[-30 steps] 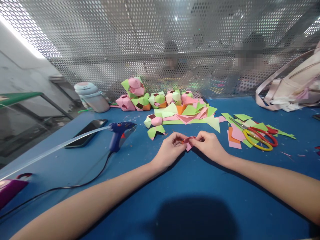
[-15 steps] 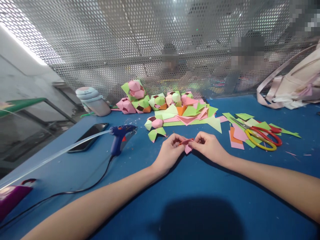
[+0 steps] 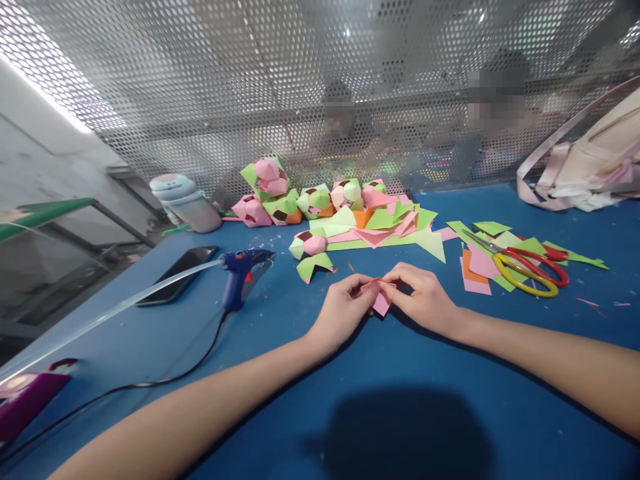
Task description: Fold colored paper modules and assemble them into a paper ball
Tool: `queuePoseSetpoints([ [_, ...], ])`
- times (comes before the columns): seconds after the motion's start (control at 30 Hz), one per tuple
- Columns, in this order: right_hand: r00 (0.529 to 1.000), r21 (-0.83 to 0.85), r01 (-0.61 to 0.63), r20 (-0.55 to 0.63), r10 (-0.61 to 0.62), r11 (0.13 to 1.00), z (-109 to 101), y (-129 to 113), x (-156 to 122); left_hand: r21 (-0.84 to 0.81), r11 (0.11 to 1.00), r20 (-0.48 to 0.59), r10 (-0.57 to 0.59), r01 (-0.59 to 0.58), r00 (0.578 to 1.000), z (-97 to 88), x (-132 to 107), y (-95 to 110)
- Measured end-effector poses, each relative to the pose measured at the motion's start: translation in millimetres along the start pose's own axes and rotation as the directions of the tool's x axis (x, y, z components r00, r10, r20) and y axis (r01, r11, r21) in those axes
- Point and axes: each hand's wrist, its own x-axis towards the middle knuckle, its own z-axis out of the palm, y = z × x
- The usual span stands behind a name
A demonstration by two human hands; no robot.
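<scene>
A small folded pink paper piece (image 3: 381, 299) is pinched between both my hands just above the blue table (image 3: 320, 373). My left hand (image 3: 343, 308) grips its left side with curled fingers. My right hand (image 3: 423, 298) grips its right side, fingers closed on the paper. A folded green and pink paper shape (image 3: 313, 257) lies just beyond my left hand.
A blue glue gun (image 3: 239, 272) with a long clear stick lies left, beside a phone (image 3: 177, 265). Folded paper shapes (image 3: 280, 197) and cut paper (image 3: 380, 227) pile at the back. Scissors (image 3: 525, 270) lie on paper scraps right. A perforated metal screen (image 3: 300, 87) stands behind, people beyond it.
My hands have drawn closer together on the pink paper and it has turned a little between my fingers. The view has shifted slightly.
</scene>
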Motion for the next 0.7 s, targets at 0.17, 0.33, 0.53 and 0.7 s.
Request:
queuePoseSetpoints([
  [0.17,0.999,-0.068,-0.026,0.044,0.029,0.997,1,0,-1,-0.023,1.0,-0.055,0.007,-0.008,0.998,-2.1,1,-5],
  [0.33,0.999,-0.134,-0.019,0.039,0.024,0.991,3,1,-2,-0.038,0.999,-0.048,-0.027,0.025,0.998,-0.5,0,-6],
  [0.53,0.996,-0.113,0.047,0.077,-0.038,0.992,1,0,-2,-0.111,0.994,-0.027,-0.027,0.024,0.999,0.2,3,-10],
  [0.7,0.992,-0.128,-0.039,0.118,0.054,0.991,1,-2,-1,-0.179,0.984,-0.179,-0.052,0.019,0.982,-4.4,9,-13],
])
